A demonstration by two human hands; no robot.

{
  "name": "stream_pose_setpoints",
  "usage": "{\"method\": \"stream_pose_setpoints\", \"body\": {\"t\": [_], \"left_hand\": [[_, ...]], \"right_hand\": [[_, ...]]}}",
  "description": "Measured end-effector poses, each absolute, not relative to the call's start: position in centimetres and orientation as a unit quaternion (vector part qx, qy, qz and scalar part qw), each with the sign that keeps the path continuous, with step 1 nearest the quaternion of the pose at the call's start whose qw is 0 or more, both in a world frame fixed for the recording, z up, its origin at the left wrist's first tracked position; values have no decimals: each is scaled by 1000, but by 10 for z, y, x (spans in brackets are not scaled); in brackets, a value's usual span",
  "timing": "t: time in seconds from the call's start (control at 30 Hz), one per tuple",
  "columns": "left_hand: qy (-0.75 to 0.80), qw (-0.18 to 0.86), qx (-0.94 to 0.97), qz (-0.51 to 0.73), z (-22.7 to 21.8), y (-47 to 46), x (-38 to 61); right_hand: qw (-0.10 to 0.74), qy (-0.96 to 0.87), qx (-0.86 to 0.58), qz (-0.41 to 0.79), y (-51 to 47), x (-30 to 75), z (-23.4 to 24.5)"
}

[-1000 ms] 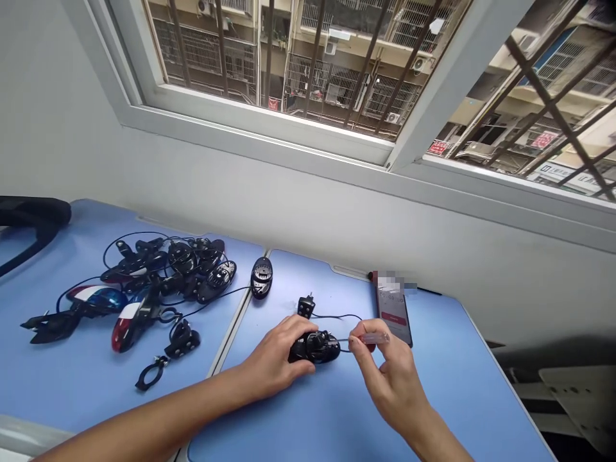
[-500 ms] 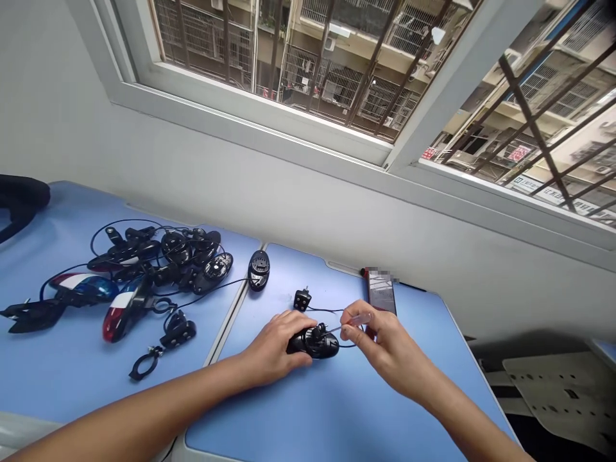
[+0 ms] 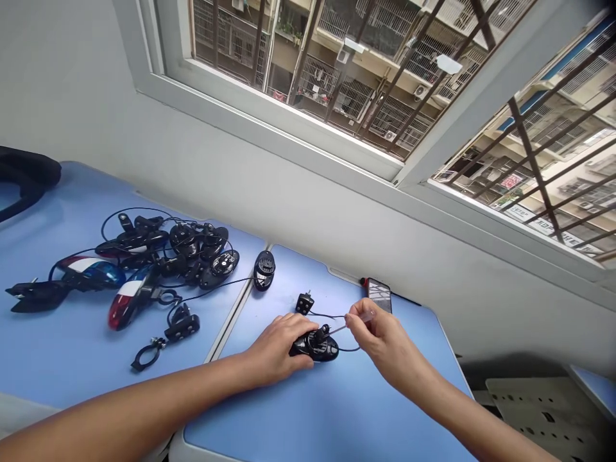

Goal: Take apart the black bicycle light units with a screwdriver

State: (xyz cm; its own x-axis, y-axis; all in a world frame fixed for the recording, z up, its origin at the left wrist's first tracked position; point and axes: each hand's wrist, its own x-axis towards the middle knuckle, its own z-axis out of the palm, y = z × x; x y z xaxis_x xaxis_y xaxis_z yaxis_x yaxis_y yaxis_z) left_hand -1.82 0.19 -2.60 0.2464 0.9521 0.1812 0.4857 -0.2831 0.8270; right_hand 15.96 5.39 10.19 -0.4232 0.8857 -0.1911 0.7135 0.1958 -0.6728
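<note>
Glossy black housing under L hand, clear screwdriver in R hand

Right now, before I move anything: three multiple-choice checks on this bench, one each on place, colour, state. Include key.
1. Where is the black plastic housing?
A) on the window sill
B) under the left hand
C) in the pile of lights

2. Tabletop colour?
A) white
B) green
C) blue

3. Right hand state?
A) pinching a small screwdriver
B) open and empty
C) flat on the tabletop

Key:
1 B, the left hand's fingers lie over it.
2 C, the bare surface shows blue.
3 A, fingers grip the handle above the housing.
</note>
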Motion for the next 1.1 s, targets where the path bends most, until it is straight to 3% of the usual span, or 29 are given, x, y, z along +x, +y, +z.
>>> {"method": "stream_pose_setpoints", "body": {"t": [0.5, 0.8, 0.97, 1.1], "left_hand": [[476, 332, 737, 346, -25, 5, -22], [458, 332, 747, 351, -25, 9, -26], [465, 340, 737, 353, -23, 9, -25], [486, 331, 733, 342, -21, 6, -21]], "right_hand": [[-56, -912, -279, 297, 77, 172, 131], [-115, -967, -163, 156, 79, 175, 138], [-144, -955, -222, 134, 73, 170, 144], [-138, -896, -402, 129, 66, 162, 148]]}}
